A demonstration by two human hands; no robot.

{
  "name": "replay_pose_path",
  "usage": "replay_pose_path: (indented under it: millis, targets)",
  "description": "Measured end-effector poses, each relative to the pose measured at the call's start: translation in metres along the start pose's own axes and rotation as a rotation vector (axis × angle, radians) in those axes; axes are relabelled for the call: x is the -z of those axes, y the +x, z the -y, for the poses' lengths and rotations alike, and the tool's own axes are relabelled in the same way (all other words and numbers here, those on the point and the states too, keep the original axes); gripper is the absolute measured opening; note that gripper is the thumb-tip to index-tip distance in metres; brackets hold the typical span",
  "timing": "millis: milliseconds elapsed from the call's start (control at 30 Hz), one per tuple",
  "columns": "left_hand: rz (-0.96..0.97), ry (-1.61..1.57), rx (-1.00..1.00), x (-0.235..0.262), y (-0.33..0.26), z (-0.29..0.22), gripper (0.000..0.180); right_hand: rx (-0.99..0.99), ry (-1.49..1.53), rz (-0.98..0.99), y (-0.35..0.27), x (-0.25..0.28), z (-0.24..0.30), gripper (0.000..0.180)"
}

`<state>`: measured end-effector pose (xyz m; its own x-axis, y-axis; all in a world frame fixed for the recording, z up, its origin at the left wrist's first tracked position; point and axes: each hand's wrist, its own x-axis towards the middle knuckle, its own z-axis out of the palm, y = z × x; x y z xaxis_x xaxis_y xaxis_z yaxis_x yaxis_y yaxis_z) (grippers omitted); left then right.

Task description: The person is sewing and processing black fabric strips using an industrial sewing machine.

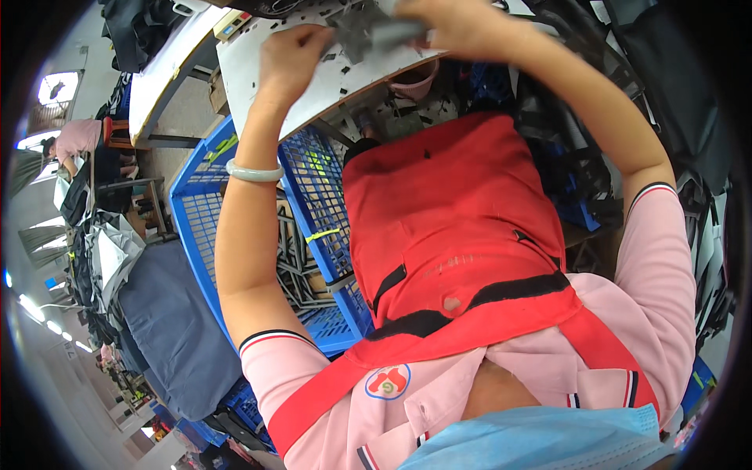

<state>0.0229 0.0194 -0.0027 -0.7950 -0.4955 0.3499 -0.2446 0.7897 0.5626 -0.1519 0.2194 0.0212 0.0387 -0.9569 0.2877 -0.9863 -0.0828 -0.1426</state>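
A dark grey piece of thin material (356, 33) is over the white tabletop (243, 66), between my two hands. My left hand (294, 61) is closed in a pinch at the near left edge of this piece. On the other side my right hand (470, 30) is curled and smeared by motion. A blurred grey thing (398, 33) sticks out from its fingers against the dark piece; its kind cannot be made out. Small black scraps (343, 92) lie scattered on the tabletop around my hands.
Below the table at left stands a blue plastic crate (205, 196) holding dark frame-like pieces (301, 262). A pink basket (413, 82) sits under the table edge. Dark material (674, 86) hangs at right. A person in pink (78, 145) works far left. My red apron (454, 196) covers my lap.
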Motion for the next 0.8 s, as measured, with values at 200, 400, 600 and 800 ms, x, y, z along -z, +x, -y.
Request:
replay_pose_path:
  millis: [200,400,600,800]
  targets:
    - [0.241,-0.225,-0.02,-0.033,-0.013,-0.06,0.029,0.371,-0.107,-0.226,0.004,-0.092,0.109,0.011]
    - [0.412,-0.511,0.213,-0.033,-0.039,0.007,0.034,0.136,0.082,0.234,-0.006,-0.076,0.056,0.024]
    - [0.738,-0.882,0.632,-0.007,-0.086,0.013,0.028,-0.147,0.207,0.28,-0.022,-0.007,0.01,0.043]
    - [0.349,-0.344,0.27,0.011,-0.049,-0.03,0.03,-0.214,0.266,0.229,-0.017,0.019,-0.003,0.061]
